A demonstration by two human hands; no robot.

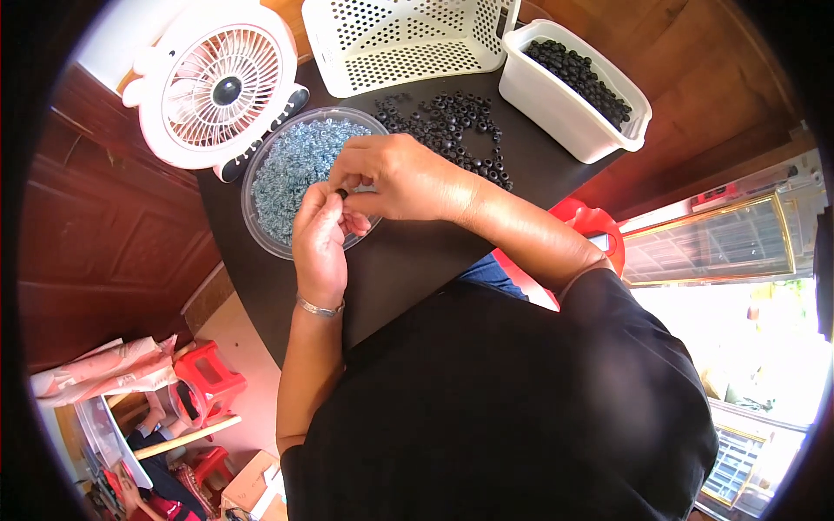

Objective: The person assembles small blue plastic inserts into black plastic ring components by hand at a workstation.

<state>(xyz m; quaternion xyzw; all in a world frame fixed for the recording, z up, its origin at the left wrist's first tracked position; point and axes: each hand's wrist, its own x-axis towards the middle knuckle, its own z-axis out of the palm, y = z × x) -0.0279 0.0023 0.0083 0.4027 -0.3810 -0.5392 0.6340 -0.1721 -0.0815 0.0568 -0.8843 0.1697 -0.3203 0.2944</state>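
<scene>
Presently, your left hand [320, 239] and right hand [395, 178] pinch one small black rubber ring [342, 194] between fingertips, above the clear round plastic bowl [261, 227] of silvery metal washers [295, 169].

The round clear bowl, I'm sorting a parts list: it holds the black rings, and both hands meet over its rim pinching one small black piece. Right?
Not quite. The head view shows the round clear bowl holding silvery-blue rings; the rest stands: left hand, right hand, black piece.
</scene>
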